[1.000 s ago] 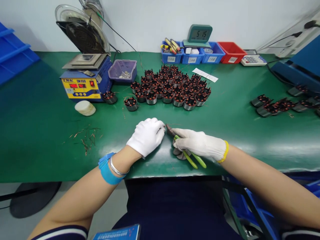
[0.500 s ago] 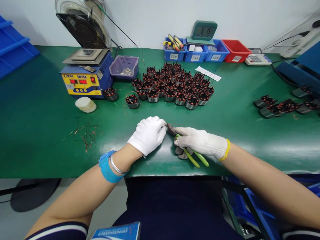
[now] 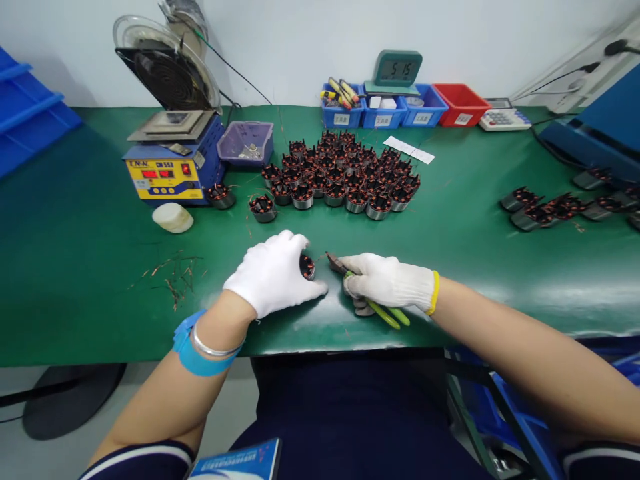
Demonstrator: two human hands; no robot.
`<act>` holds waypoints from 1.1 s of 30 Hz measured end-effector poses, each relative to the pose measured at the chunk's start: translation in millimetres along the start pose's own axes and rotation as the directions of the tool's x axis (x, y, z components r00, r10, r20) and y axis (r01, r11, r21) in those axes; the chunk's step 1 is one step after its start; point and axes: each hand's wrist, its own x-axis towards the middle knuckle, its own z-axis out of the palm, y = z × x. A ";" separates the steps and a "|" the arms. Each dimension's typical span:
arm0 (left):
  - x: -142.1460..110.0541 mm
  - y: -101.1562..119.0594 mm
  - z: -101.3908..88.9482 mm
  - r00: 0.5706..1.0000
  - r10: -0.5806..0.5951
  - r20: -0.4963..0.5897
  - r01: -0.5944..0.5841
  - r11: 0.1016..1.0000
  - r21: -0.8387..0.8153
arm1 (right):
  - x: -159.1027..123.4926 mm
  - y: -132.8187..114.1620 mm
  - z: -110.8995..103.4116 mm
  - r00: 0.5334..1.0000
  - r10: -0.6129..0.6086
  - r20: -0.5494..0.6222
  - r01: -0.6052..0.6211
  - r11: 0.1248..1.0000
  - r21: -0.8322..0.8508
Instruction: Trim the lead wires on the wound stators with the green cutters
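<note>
Along the far side of the table we see three blue bins [image 3: 355,120], the leftmost holding yellow-handled tools [image 3: 341,93], the middle one small white blocks [image 3: 383,103], the rightmost a pale item we cannot identify; a red bin [image 3: 463,119] adjoins them on the right. Farther left, a purple tray [image 3: 227,150] contains small light-coloured pieces [image 3: 251,151]. In the near centre, the gloved left hand [image 3: 275,273] arches from the left, thumb and fingers spread around a wound core [image 3: 307,267]; we cannot tell whether it grips. The gloved right hand [image 3: 383,280] is closed about green-handled nippers [image 3: 336,263], their tips just right of the core, near a thin wire [image 3: 321,257]. On the green table [image 3: 460,233] we note wire clippings [image 3: 175,273] at left, a dense cluster of wound cores [image 3: 345,175] beyond the hands, and another group [image 3: 545,208] at far right. A yellow-fronted machine [image 3: 165,180] stands at far left beside a white round block [image 3: 173,217]; a clock [image 3: 399,69] stands before the pale wall [image 3: 295,40].
</note>
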 end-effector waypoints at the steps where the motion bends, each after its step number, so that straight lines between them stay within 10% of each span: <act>1: -1.2 -3.6 -3.5 0.999 -0.009 0.036 0.007 0.999 0.036 | -1.2 -1.5 0.5 1.000 0.004 -0.013 -0.005 0.995 -0.103; 6: 4.5 -21.0 -8.4 0.985 -0.054 0.161 0.047 0.998 0.049 | -15.8 3.0 8.9 0.942 -0.276 -0.193 0.016 0.610 -0.792; 10: 16.1 -30.6 1.4 0.987 -0.129 0.093 0.137 0.987 -0.081 | -27.7 17.2 15.3 0.881 -0.374 -0.289 -0.153 0.354 -0.923; 19: 29.8 -25.3 25.2 0.999 -0.023 0.045 0.048 0.682 -0.730 | 24.6 -12.7 13.5 0.684 -0.703 -0.194 0.061 0.320 -0.945; 22: 32.5 -28.2 19.1 0.962 -0.211 -0.176 0.038 0.736 -0.675 | 40.2 -25.1 11.2 0.749 -0.633 -0.199 0.015 0.316 -0.948; 27: 32.8 -45.4 3.1 0.726 -0.474 -0.498 0.223 0.847 -0.482 | 40.7 -13.1 2.5 0.693 -0.669 -0.270 0.084 0.447 -0.891; 30: 33.4 -53.7 0.2 0.690 -0.485 -0.537 0.300 0.867 -0.397 | 41.7 -2.9 -2.4 0.656 -0.666 -0.356 0.081 0.530 -0.844; 33: 36.7 -58.9 2.8 0.706 -0.499 -0.503 0.353 0.863 -0.361 | 44.5 -1.4 -4.9 0.720 -0.610 -0.331 0.054 0.524 -0.850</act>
